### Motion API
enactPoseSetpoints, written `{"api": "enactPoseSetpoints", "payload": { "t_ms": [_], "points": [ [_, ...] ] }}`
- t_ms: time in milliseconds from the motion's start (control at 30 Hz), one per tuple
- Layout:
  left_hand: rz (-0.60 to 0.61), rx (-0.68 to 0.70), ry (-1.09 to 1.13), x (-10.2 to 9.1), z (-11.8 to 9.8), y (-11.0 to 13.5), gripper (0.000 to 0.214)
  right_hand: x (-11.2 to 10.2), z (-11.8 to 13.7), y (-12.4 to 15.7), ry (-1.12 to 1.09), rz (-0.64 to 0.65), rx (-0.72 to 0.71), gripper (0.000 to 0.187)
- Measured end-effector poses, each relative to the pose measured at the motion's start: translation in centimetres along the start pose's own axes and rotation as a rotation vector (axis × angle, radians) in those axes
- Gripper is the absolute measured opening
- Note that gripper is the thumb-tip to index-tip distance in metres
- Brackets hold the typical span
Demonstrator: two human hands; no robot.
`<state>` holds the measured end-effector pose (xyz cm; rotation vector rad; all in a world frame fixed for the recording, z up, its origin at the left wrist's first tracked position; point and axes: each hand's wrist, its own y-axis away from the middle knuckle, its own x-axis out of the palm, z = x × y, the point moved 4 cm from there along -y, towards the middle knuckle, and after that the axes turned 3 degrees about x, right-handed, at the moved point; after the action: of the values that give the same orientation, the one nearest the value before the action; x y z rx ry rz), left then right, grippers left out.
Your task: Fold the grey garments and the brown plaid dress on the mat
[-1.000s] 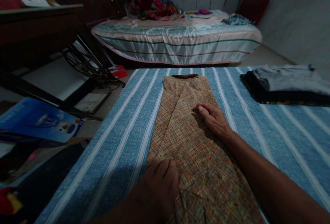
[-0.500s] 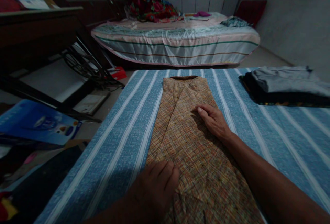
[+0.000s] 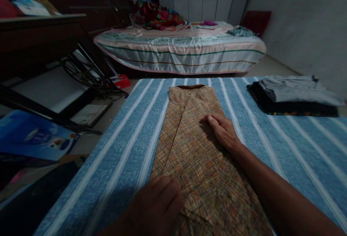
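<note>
A brown checked garment [image 3: 189, 134], folded into a long narrow strip, lies lengthwise on a blue cloth with white stripes [image 3: 121, 149]. My right hand [image 3: 223, 131] rests flat on its right side near the middle, fingers stretched out toward the fold line. My left hand [image 3: 159, 207] lies on the garment's near left edge, fingers curled down over the cloth; whether it grips the edge I cannot make out.
A stack of folded dark and grey clothes [image 3: 292, 95] sits at the right on the striped cloth. Beyond is a low bed [image 3: 179, 47] with a colourful bundle [image 3: 157, 13]. Dark furniture [image 3: 40, 44] and a blue package [image 3: 32, 138] are at the left.
The view has tilted a little, so everything sits lower in the picture. My left hand has slid slightly toward me along the garment's edge. My right hand stays in place.
</note>
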<state>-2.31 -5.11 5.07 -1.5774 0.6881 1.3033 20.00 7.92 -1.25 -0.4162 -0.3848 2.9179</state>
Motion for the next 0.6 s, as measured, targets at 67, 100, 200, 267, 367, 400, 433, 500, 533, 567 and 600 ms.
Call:
{"api": "enactPoseSetpoints", "payload": {
  "t_ms": [67,100,200,267,367,400,433,500,533,567,600],
  "points": [
    [-0.008,0.001,-0.009,1.1,0.1,0.5,0.022,0.0,0.0,0.0,-0.018,-0.005,0.016,0.036],
    [-0.011,0.002,-0.007,1.6,0.1,0.5,0.022,0.0,0.0,0.0,-0.031,-0.008,0.026,0.036],
    [-0.088,0.049,-0.015,2.8,-0.4,0.3,0.020,-0.2,0.0,-0.1,-0.064,-0.024,0.057,0.037],
    [-0.190,0.105,-0.028,3.4,-1.0,0.2,0.020,-0.4,-0.2,-0.2,-0.106,-0.036,0.091,0.039],
    [-0.281,0.158,-0.017,4.2,-1.4,0.2,0.017,-0.6,-0.6,-0.3,-0.225,-0.053,0.164,0.039],
    [-0.276,0.167,-0.009,4.5,-1.5,0.3,0.015,-0.7,-0.7,-0.3,-0.266,-0.058,0.186,0.039],
    [-0.271,0.166,-0.005,4.7,-1.4,0.3,0.013,-0.7,-0.8,-0.4,-0.303,-0.063,0.203,0.039],
    [-0.274,0.147,0.000,4.9,-1.2,0.4,0.013,-0.8,-0.9,-0.4,-0.358,-0.068,0.224,0.039],
    [-0.283,0.135,0.005,4.9,-1.1,0.5,0.013,-0.8,-1.0,-0.4,-0.377,-0.070,0.228,0.038],
    [-0.291,0.127,0.012,4.9,-1.0,0.5,0.013,-0.8,-1.0,-0.4,-0.390,-0.072,0.230,0.038],
    [-0.292,0.126,0.022,5.0,-1.0,0.5,0.014,-0.8,-1.0,-0.4,-0.400,-0.073,0.230,0.037]
  ]
}}
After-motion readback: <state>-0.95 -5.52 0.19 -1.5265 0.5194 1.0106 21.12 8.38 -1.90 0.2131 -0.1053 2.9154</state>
